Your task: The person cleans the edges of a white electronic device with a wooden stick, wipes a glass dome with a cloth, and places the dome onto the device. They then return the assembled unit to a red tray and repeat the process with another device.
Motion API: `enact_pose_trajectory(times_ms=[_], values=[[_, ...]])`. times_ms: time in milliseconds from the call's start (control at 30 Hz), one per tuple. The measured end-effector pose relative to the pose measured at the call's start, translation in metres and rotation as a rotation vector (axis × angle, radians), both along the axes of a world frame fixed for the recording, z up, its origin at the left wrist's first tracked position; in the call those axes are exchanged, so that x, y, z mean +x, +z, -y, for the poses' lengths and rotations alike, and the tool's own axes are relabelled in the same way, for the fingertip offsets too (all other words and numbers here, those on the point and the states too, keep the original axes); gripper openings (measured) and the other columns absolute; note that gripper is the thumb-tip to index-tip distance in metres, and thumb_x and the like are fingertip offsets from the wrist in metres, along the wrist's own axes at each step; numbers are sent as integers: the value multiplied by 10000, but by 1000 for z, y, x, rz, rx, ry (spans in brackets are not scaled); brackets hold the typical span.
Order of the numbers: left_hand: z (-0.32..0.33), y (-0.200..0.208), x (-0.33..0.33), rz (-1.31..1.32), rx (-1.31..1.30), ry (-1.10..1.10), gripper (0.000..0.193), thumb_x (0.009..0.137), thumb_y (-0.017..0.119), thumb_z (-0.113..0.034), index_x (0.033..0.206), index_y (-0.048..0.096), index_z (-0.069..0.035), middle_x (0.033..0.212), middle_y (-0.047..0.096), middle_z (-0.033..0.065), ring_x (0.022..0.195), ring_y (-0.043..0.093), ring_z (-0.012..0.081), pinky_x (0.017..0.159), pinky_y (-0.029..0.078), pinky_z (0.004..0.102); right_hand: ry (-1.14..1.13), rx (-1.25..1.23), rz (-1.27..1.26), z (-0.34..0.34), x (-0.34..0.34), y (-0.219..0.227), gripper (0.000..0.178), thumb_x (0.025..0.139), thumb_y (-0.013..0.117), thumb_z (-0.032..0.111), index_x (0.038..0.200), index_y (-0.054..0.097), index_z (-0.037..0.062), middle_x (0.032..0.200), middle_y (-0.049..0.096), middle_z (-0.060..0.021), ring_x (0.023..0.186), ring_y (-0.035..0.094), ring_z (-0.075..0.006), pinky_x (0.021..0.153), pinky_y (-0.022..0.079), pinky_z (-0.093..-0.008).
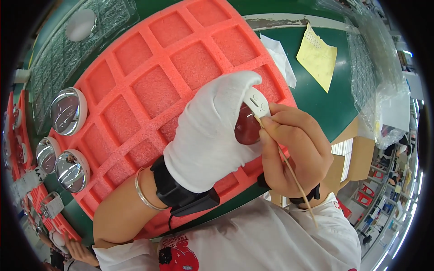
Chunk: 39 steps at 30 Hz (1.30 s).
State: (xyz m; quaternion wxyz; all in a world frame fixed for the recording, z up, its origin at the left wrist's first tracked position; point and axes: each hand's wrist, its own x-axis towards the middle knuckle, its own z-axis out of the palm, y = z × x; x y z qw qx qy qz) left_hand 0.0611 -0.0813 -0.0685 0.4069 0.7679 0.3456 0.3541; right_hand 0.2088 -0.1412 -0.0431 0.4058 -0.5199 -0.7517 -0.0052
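A white cloth covering hides my left hand (208,135) from fingertips to wrist. That hand is closed round a round mirrored device (247,128), its shiny face reflecting red and its white rim carrying small buttons and a slot. My right hand (298,147) pinches a thin wooden stick (295,181) between thumb and fingers. The stick's upper tip is at the edge between the white rim and the mirror face; its long end slants down toward my shirt. Whether the right fingertips also touch the rim is hard to tell. Below both hands lies a red foam tray (156,90) with square pockets.
Three similar mirrored devices (68,111) stand at the tray's left edge. A yellow paper (318,56) and white tissue (278,58) lie on the green table (289,31). Clear plastic trays are at far left. A cardboard box (361,156) sits right. Another person's hand (79,250) shows lower left.
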Motion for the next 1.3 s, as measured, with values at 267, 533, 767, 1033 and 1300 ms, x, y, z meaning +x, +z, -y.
enact_pose_trajectory(times_ms=[267,533,767,1033,1300], values=[[0,-1,2,-26,-9,13,683,607,798,-41,1226,510,-63,1121,592,130,1023,608,296,879,494,347,-22,-18,-49,2,-1,-2,151,664,708,-88,786,633,-39,779,609,-153,690,648,-304,626,546,-343],[4,-2,4,-16,73,37,686,612,810,-47,1225,503,-65,1126,584,119,1013,613,278,876,494,344,-77,-94,-26,4,-7,6,119,712,668,-97,818,647,-47,853,646,-169,823,684,-290,725,538,-306],[9,3,6,-74,58,69,709,614,822,-54,1243,494,-71,1112,586,119,997,615,275,821,512,356,-48,-299,-669,8,8,8,172,753,622,-73,912,679,-43,807,639,-141,775,667,-244,697,505,-287],[12,6,5,-111,87,50,748,611,832,-71,1274,486,-77,1128,578,119,971,612,293,808,517,377,-13,-296,-133,14,8,11,223,781,571,-61,977,673,-36,774,631,-122,710,624,-193,640,456,-279],[13,3,7,-125,284,76,737,619,812,-43,1277,482,-64,1173,554,136,1018,579,325,845,500,398,-40,-317,-374,14,7,4,177,786,593,-79,941,662,-27,815,642,-95,726,619,-158,680,472,-252]])
